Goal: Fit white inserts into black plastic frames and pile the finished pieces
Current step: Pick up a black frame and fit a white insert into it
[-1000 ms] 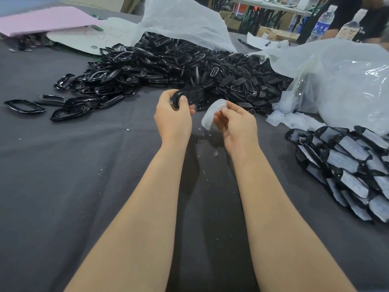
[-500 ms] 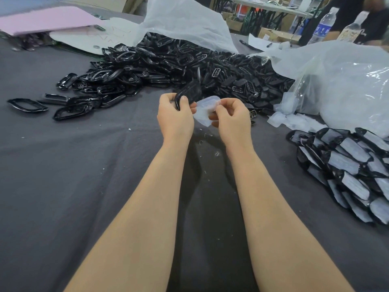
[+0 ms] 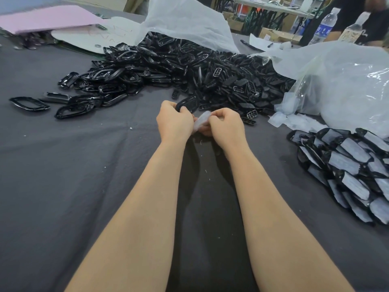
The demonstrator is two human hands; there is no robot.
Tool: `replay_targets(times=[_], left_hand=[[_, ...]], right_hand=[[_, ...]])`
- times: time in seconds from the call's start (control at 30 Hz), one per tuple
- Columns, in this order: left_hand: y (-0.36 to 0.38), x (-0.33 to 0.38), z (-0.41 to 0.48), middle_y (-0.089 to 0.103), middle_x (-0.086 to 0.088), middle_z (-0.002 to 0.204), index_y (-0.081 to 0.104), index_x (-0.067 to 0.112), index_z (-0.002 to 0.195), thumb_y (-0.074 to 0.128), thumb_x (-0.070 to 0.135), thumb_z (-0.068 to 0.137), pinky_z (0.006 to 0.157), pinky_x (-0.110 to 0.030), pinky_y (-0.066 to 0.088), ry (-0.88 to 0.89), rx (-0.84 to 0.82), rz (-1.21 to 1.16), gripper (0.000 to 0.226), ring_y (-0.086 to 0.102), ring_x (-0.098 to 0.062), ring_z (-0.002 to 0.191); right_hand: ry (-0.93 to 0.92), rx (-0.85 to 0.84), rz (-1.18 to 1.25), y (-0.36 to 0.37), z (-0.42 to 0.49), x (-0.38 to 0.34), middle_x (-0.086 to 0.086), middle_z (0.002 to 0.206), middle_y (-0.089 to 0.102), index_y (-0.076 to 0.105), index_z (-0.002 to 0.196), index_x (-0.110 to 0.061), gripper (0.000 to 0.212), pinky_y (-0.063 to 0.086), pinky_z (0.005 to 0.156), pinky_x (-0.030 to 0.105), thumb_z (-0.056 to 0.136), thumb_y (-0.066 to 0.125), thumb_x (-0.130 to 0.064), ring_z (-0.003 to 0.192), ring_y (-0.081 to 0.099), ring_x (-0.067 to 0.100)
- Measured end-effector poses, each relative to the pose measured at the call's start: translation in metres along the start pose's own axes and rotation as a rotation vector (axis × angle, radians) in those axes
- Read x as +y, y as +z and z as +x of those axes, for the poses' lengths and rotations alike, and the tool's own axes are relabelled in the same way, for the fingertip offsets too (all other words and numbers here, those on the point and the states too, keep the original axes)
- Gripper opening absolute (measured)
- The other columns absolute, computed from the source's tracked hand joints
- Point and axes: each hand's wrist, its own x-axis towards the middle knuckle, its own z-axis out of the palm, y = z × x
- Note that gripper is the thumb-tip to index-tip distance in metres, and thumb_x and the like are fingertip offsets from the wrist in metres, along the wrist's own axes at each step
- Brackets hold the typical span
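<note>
Left hand (image 3: 174, 123) grips a black frame (image 3: 188, 103) at its fingertips; right hand (image 3: 226, 125) pinches a white insert (image 3: 201, 121) between the two hands. Frame judged light and stiff, insert thin and flexible. Best held by the edges.

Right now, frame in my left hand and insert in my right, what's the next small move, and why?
Probably bring the insert up to the frame and press it in. The left hand grips the frame, the right hand pinches the insert close beside it, and the insert does not look seated yet.
</note>
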Motion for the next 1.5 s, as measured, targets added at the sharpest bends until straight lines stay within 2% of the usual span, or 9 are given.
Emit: replay_targets(times=[0.17, 0.3, 0.4, 0.53, 0.7, 0.83, 1.07, 1.27, 1.5], left_hand=[[0.001, -0.001, -0.005, 0.064, -0.003, 0.077, 0.046, 0.016, 0.091, 0.046, 0.011, 0.098, 0.068, -0.036, 0.061, 0.002, -0.033, -0.036, 0.009, 0.070, -0.012, 0.068], [0.000, 0.003, -0.007, 0.066, -0.005, 0.083, 0.046, 0.019, 0.089, 0.046, 0.010, 0.098, 0.049, -0.019, 0.052, 0.036, -0.060, -0.127, 0.013, 0.067, -0.003, 0.056], [-0.001, 0.007, -0.009, 0.067, -0.004, 0.078, 0.049, 0.019, 0.096, 0.048, 0.010, 0.099, 0.051, -0.016, 0.052, 0.096, -0.093, -0.177, 0.009, 0.066, -0.003, 0.052], [0.000, 0.007, -0.009, 0.068, -0.003, 0.079, 0.051, 0.026, 0.090, 0.051, 0.010, 0.098, 0.058, -0.020, 0.054, 0.151, -0.130, -0.189, 0.018, 0.068, -0.005, 0.057], [-0.001, 0.004, -0.008, 0.068, -0.005, 0.081, 0.052, 0.024, 0.094, 0.051, 0.009, 0.097, 0.059, -0.020, 0.053, 0.156, -0.141, -0.194, 0.015, 0.067, -0.005, 0.057], [0.000, 0.004, -0.007, 0.066, -0.002, 0.082, 0.053, 0.021, 0.103, 0.051, 0.008, 0.098, 0.060, -0.018, 0.054, 0.152, -0.152, -0.186, 0.014, 0.067, -0.005, 0.059], [0.000, 0.006, -0.008, 0.068, 0.000, 0.084, 0.051, 0.023, 0.108, 0.045, 0.008, 0.099, 0.061, -0.017, 0.055, 0.145, -0.195, -0.156, 0.019, 0.068, -0.003, 0.060], [0.003, 0.006, -0.011, 0.066, 0.002, 0.089, 0.056, 0.014, 0.122, 0.037, 0.007, 0.098, 0.058, -0.016, 0.055, 0.205, -0.257, -0.095, 0.031, 0.068, -0.002, 0.059], [0.007, 0.004, -0.011, 0.067, 0.001, 0.084, 0.056, 0.017, 0.115, 0.033, 0.007, 0.098, 0.056, -0.017, 0.054, 0.222, -0.275, -0.095, 0.030, 0.067, -0.003, 0.058]], right_hand=[[0.165, 0.106, 0.449, -0.007, 0.002, -0.004, 0.007, 0.070, 0.064, 0.049, 0.083, -0.013, 0.020, 0.055, 0.053, 0.020, 0.095, 0.038, 0.000, 0.053, 0.067, 0.009], [0.055, 0.220, 0.354, -0.011, 0.002, -0.003, -0.004, 0.063, 0.054, 0.055, 0.080, -0.021, 0.018, 0.044, 0.047, 0.017, 0.094, 0.053, -0.009, 0.045, 0.048, 0.002], [0.074, 0.224, 0.546, -0.015, 0.000, -0.009, 0.000, 0.059, 0.059, 0.055, 0.081, -0.018, 0.020, 0.041, 0.042, 0.016, 0.094, 0.050, -0.004, 0.040, 0.048, 0.004], [0.098, 0.185, 0.815, -0.017, 0.000, -0.018, 0.003, 0.064, 0.065, 0.057, 0.083, -0.009, 0.017, 0.053, 0.053, 0.019, 0.097, 0.046, -0.009, 0.054, 0.062, 0.009], [-0.163, 0.288, 0.397, -0.013, -0.005, -0.014, -0.002, 0.080, 0.057, 0.049, 0.089, -0.018, 0.018, 0.053, 0.064, 0.021, 0.090, 0.056, -0.002, 0.057, 0.059, 0.001], [-0.280, 0.232, 0.290, -0.013, -0.007, -0.015, -0.006, 0.081, 0.059, 0.052, 0.091, -0.019, 0.017, 0.054, 0.074, 0.027, 0.091, 0.058, -0.003, 0.069, 0.059, 0.004], [-0.292, 0.116, 0.209, -0.016, -0.008, -0.015, -0.006, 0.074, 0.061, 0.061, 0.083, -0.024, 0.024, 0.049, 0.073, 0.025, 0.091, 0.057, -0.002, 0.070, 0.056, 0.006], [-0.323, 0.233, 0.037, -0.011, -0.008, -0.011, -0.003, 0.085, 0.063, 0.060, 0.100, -0.014, 0.012, 0.051, 0.079, 0.021, 0.091, 0.058, -0.007, 0.084, 0.064, 0.014], [-0.323, 0.334, 0.025, -0.009, -0.008, -0.010, -0.016, 0.076, 0.056, 0.060, 0.091, -0.012, 0.003, 0.042, 0.069, 0.008, 0.090, 0.061, -0.009, 0.070, 0.054, -0.001]])
